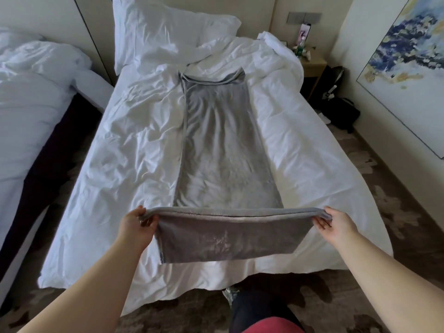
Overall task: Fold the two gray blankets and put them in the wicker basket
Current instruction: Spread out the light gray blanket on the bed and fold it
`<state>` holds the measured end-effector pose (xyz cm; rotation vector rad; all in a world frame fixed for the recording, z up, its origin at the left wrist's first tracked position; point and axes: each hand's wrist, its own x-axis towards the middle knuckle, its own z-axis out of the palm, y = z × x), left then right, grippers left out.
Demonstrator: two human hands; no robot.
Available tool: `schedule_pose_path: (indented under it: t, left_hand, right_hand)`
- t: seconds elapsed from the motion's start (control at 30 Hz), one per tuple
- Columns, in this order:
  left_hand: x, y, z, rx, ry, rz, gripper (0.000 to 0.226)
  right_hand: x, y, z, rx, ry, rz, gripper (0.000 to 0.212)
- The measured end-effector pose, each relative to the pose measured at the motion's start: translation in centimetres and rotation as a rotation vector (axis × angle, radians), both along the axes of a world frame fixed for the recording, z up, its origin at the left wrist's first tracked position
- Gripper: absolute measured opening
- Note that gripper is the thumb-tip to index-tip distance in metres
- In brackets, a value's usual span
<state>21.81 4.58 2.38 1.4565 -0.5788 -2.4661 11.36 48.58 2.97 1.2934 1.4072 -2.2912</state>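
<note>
A gray blanket point(223, 145), folded into a long narrow strip, lies lengthwise down the middle of the white bed point(300, 152). Its near end is lifted off the bed and stretched taut between my hands. My left hand point(137, 223) pinches the near left corner, and my right hand point(336, 224) pinches the near right corner. Between them a flap of the blanket hangs down over the foot of the bed. No second gray blanket and no wicker basket is in view.
Two white pillows point(163, 32) sit at the head of the bed. A second white bed point(28, 97) stands at the left across a dark gap. At the far right are a nightstand point(312, 66) with bottles and dark bags point(341, 109) on the patterned carpet.
</note>
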Motion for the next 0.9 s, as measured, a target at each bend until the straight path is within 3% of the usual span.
schedule_pose_path:
  t: [0.13,0.43,0.57,0.7,0.9]
  left_hand:
    - [-6.4,-0.7,-2.5,-0.021,-0.077,0.021,0.017]
    - [-15.9,-2.0,-10.6,-0.014,-0.11,0.032,0.011]
    - [-17.2,-2.3,-13.1,-0.016,-0.178,-0.081,0.016]
    - [-17.6,-2.2,-14.3,-0.068,-0.222,-0.114,0.031]
    - [-17.7,-2.1,-14.2,-0.161,-0.294,-0.229,0.043]
  right_hand:
    - [-7.4,-1.7,-3.6,0.001,-0.068,0.037,0.011]
    - [-18.6,-4.6,-12.7,0.038,-0.197,0.166,0.021]
    - [-19.4,-4.9,-16.4,0.226,-0.311,0.312,0.01]
    - [-20.2,-4.5,-18.1,0.543,-0.257,0.433,0.029]
    - [-20.7,-4.8,-19.1,0.764,-0.263,0.496,0.039]
